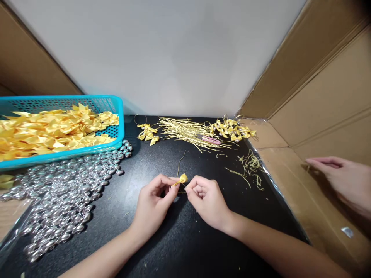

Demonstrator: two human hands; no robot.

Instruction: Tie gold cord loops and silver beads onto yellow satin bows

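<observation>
Between thumb and forefinger, my left hand (156, 199) pinches a small yellow ribbon bow (182, 178) above the black table. A thin gold cord (180, 164) runs up from the bow, and part of it loops below toward the right. Close beside it, my right hand (207, 199) has its thumb and forefinger pressed together on the cord's other end. Whether a bead sits on the bow is hidden by the fingers.
A teal basket (122, 119) full of yellow bows stands left, above many silver beads (72, 193). Gold cords (185, 131), pink thread snips (211, 139), finished bows (232, 128) and cord scraps (251, 164) lie farther back. Another person's hand (344, 177) is at right, by cardboard.
</observation>
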